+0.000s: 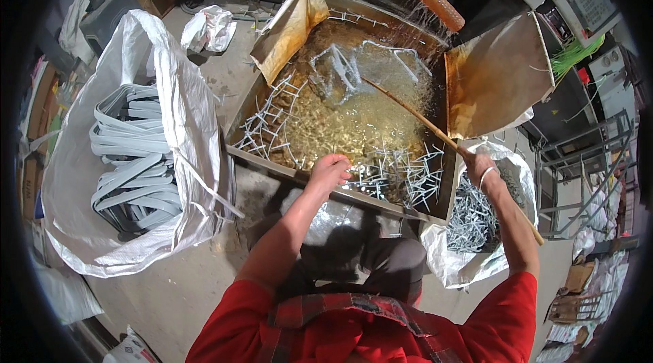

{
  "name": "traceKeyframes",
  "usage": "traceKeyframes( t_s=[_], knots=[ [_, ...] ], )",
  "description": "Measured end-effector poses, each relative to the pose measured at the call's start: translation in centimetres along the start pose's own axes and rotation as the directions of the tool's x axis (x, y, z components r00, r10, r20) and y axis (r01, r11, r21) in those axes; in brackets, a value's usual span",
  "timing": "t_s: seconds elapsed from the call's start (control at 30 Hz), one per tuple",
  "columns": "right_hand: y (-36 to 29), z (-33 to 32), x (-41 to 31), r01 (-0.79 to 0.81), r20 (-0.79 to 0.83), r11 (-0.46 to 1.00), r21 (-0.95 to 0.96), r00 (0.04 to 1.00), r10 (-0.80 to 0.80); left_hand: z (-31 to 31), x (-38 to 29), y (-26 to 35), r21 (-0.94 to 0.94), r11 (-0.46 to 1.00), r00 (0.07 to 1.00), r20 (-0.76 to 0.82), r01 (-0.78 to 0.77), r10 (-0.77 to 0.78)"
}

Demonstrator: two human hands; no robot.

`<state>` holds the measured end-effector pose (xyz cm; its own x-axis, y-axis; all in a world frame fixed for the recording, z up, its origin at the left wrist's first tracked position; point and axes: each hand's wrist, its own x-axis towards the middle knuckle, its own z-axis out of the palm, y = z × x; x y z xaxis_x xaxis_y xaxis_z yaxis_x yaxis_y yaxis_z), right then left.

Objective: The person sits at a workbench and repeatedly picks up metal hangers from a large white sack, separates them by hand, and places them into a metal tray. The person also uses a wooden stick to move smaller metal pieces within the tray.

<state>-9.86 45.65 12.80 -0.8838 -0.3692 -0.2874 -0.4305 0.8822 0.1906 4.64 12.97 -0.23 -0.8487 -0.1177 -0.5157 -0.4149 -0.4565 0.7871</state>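
Note:
My right hand (479,166) is wrapped around a bamboo stick (418,117) whose far tip reaches into the water of a metal tank (275,168). Beside that tip, grey looped strips (341,69) lie in the churned water, and an angular grey piece (400,52) is farther right. My left hand (329,173) hovers over the tank's front rim with its fingers bent together; whether it pinches anything small is unclear. Branched pale plastic sprues (270,115) cluster along the tank's left side. More sprues (403,171) are heaped at its front right corner.
Left of the tank stands a white woven sack (196,159) holding looped grey strips (135,154). A second white sack (438,256) with small grey pieces sits at right. Stained flaps (497,74) flank the tank, and water falls from a perforated pipe (443,10) at the back.

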Motion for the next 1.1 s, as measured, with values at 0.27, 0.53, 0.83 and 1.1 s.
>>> traceKeyframes(
  t_s=[0.27,0.53,0.83,1.1],
  knots=[
    [-0.3,-1.8,-9.6,0.008,0.182,0.988,-0.151,0.983,0.020,-0.7,0.8,-1.0,0.045,0.999,0.999,-0.036,0.015,-0.014],
    [2.8,-2.9,-19.2,0.058,-0.233,0.998,0.022,0.971,-0.052,-1.4,1.2,-2.0,0.065,0.998,0.998,-0.064,0.000,0.004],
    [0.9,-6.7,-21.6,-0.091,-0.135,0.996,-0.004,0.987,0.090,-0.9,1.3,-2.0,0.097,0.995,0.999,-0.035,0.017,-0.013],
    [5.9,-10.6,-25.3,-0.292,-0.136,0.943,0.158,0.940,0.313,-0.7,0.8,-1.3,0.096,0.995,0.999,-0.054,0.004,0.001]
  ],
)
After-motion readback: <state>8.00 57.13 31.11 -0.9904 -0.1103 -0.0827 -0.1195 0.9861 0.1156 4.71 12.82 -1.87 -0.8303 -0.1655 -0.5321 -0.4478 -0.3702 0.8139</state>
